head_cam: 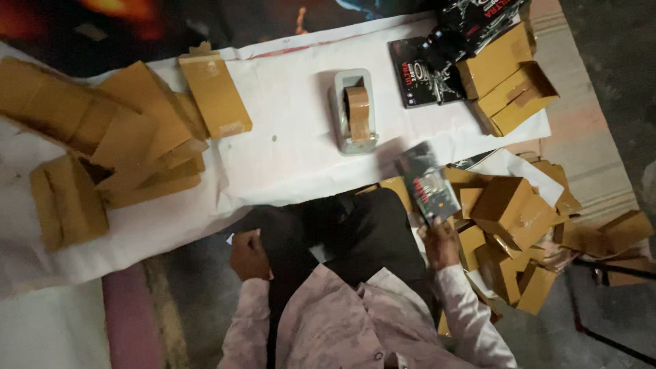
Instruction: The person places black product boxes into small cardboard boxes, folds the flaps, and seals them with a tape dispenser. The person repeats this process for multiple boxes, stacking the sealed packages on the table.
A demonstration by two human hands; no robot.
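My right hand (441, 242) grips a flat dark printed packet (427, 183), held up above my right knee beside a heap of small brown cardboard boxes (519, 219). My left hand (249, 256) rests closed near my left knee, with a small white scrap at its fingertips; whether it holds the scrap is unclear. I sit cross-legged in dark trousers and a light patterned shirt. On the white sheet (287, 137) in front of me stands a grey tape dispenser (354, 113) with a roll of brown tape.
Flattened and folded brown boxes (123, 143) lie piled at the left. More dark printed packets (427, 72) and open brown boxes (509, 85) sit at the upper right. A dark metal stand leg (601, 273) crosses the lower right.
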